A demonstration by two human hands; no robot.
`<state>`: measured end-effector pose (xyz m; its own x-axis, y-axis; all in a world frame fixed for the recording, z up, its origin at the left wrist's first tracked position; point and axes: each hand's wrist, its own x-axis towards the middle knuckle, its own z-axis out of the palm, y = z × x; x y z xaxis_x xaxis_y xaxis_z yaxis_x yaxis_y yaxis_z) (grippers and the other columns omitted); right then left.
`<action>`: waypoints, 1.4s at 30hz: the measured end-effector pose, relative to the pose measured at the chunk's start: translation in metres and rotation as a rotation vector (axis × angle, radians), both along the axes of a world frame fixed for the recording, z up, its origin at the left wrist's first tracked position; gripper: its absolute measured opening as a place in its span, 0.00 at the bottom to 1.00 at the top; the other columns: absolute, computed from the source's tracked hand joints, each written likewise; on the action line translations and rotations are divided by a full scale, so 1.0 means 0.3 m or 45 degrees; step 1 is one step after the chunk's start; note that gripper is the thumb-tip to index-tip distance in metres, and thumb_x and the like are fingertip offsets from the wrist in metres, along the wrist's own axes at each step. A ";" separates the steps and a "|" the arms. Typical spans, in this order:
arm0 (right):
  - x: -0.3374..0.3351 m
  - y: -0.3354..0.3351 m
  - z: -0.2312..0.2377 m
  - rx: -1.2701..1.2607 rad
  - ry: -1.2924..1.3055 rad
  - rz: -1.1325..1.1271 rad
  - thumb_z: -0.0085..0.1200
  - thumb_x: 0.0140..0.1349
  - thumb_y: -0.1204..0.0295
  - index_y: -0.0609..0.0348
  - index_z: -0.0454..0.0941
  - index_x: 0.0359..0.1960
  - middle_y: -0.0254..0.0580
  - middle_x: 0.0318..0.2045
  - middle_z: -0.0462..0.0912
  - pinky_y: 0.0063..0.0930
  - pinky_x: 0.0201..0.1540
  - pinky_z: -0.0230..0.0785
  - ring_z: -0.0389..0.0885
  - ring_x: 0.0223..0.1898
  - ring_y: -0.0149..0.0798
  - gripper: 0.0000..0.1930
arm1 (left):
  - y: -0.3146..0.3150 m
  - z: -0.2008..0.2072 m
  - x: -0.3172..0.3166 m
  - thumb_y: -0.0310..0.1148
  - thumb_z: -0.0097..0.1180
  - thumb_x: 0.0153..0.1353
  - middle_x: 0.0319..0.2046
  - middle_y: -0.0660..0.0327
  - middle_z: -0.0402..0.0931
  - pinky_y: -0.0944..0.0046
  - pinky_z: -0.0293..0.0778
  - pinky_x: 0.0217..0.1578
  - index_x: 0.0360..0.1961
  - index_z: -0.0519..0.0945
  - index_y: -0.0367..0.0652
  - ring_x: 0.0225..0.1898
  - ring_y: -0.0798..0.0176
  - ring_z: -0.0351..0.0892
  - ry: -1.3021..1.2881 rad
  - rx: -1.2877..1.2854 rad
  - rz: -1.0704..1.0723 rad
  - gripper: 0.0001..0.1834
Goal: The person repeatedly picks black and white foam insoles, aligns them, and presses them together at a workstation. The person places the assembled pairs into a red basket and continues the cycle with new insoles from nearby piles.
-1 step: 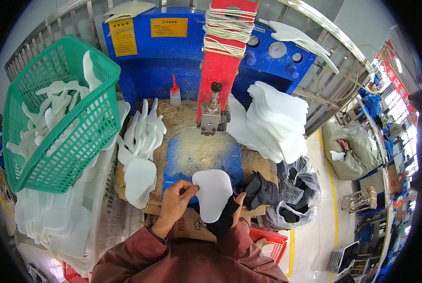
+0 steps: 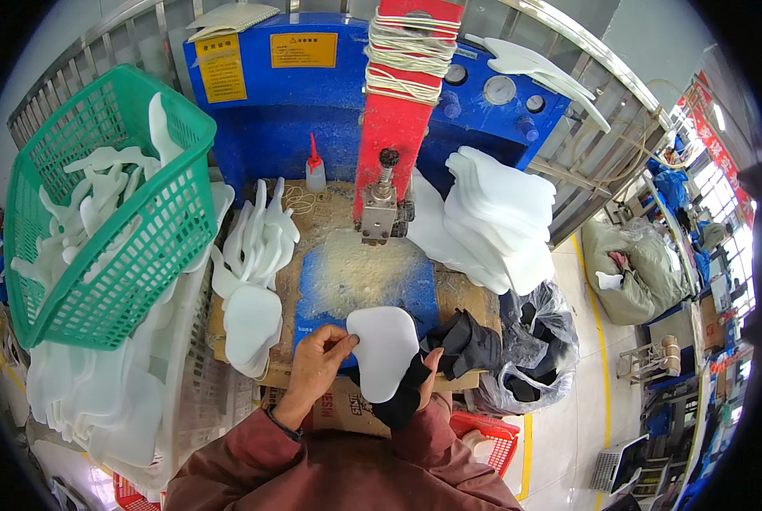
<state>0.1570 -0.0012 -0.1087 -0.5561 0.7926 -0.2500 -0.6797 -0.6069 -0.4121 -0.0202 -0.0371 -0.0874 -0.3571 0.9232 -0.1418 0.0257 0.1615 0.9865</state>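
A smooth white shaped plate, broad at the top and narrower below, is held upright before my chest. My left hand pinches its upper left edge between thumb and fingers. Under and beside its right edge, my right hand grips it together with black fabric; most of those fingers are hidden behind. Beyond the plate, a blue work surface is covered in pale dust. Above this hangs the metal head of a red machine arm wound with pale cord.
A green basket of white pieces stands left, near stacked white plates. More white plates lie right. Black fabric pieces and a plastic bag sit near my right hand. A red-tipped bottle stands at the back.
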 end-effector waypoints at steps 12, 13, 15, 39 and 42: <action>0.007 0.028 -0.022 -0.172 -0.157 0.049 0.38 0.70 0.28 0.59 0.69 0.70 0.45 0.58 0.82 0.37 0.58 0.78 0.84 0.54 0.42 0.46 | 0.007 -0.029 -0.011 0.32 0.61 0.71 0.33 0.65 0.79 0.65 0.79 0.38 0.39 0.83 0.39 0.35 0.68 0.79 -0.471 -0.180 0.012 0.07; 0.010 0.030 -0.022 -0.141 -0.107 0.085 0.39 0.71 0.29 0.59 0.70 0.69 0.44 0.57 0.83 0.36 0.56 0.79 0.85 0.53 0.41 0.45 | 0.010 -0.038 -0.010 0.33 0.62 0.71 0.32 0.65 0.79 0.65 0.79 0.36 0.38 0.83 0.40 0.35 0.69 0.80 -0.483 -0.124 0.027 0.07; 0.014 0.037 -0.021 -0.130 -0.050 0.071 0.38 0.73 0.32 0.58 0.71 0.69 0.43 0.55 0.84 0.32 0.53 0.80 0.86 0.51 0.38 0.42 | 0.021 -0.067 -0.014 0.32 0.64 0.68 0.29 0.66 0.79 0.68 0.78 0.31 0.37 0.83 0.39 0.29 0.70 0.79 -0.544 -0.052 0.064 0.07; -0.072 -0.035 0.003 0.397 -0.272 -0.123 0.34 0.82 0.46 0.65 0.59 0.78 0.39 0.75 0.64 0.29 0.77 0.49 0.59 0.76 0.35 0.37 | 0.176 0.096 0.183 0.54 0.42 0.78 0.76 0.41 0.57 0.41 0.58 0.72 0.75 0.65 0.37 0.76 0.38 0.57 1.237 0.771 0.085 0.36; -0.024 0.014 0.014 0.528 -0.390 0.010 0.32 0.83 0.46 0.65 0.58 0.78 0.40 0.74 0.65 0.28 0.76 0.50 0.61 0.74 0.35 0.37 | 0.183 0.123 0.279 0.57 0.43 0.77 0.76 0.40 0.55 0.40 0.59 0.72 0.76 0.64 0.39 0.77 0.38 0.57 1.145 0.920 0.145 0.38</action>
<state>0.1498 0.0029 -0.1046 -0.5129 0.8558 -0.0677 -0.4863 -0.3547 -0.7986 0.0635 0.0178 -0.0505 -0.1474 0.6416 0.7527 0.7862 -0.3858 0.4828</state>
